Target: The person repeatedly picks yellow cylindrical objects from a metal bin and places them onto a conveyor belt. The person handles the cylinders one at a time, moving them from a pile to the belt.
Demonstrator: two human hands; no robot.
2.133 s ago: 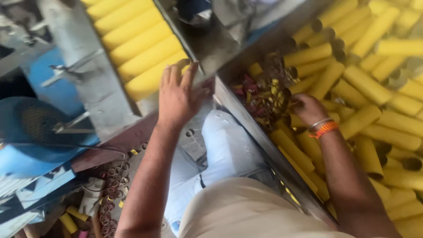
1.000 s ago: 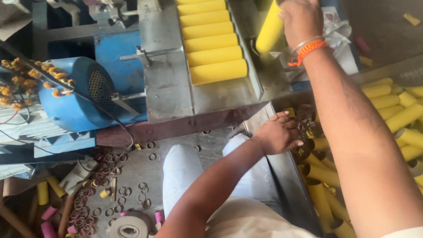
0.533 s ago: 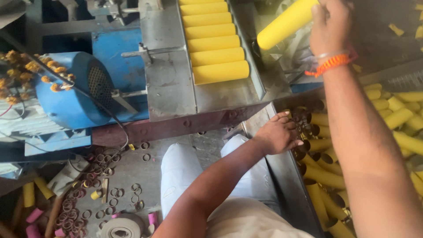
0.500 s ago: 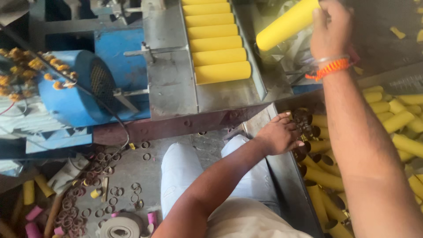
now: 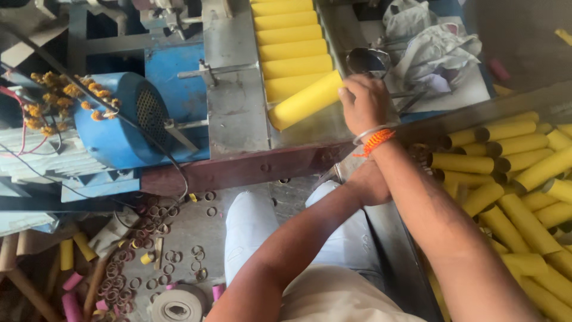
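My right hand (image 5: pixel 363 104), with a bangle and an orange thread at the wrist, grips one end of a yellow tube (image 5: pixel 304 101). The tube lies slanted on the metal tray (image 5: pixel 235 107), just below a row of yellow tubes (image 5: pixel 286 39) laid side by side. My left hand (image 5: pixel 366 182) sits lower, at the edge of the bin of yellow tubes (image 5: pixel 512 173). My right forearm crosses over it and hides its fingers.
A blue motor (image 5: pixel 119 128) with wires stands left of the tray. Crumpled cloth (image 5: pixel 435 42) lies behind my right hand. Small card rings (image 5: pixel 155 250), pink and yellow tube pieces and a tape roll (image 5: pixel 179 307) litter the floor by my knees.
My right hand has brought the yellow tube down from the upper right onto the tray, under the row of tubes. My left hand has stayed at the bin edge.
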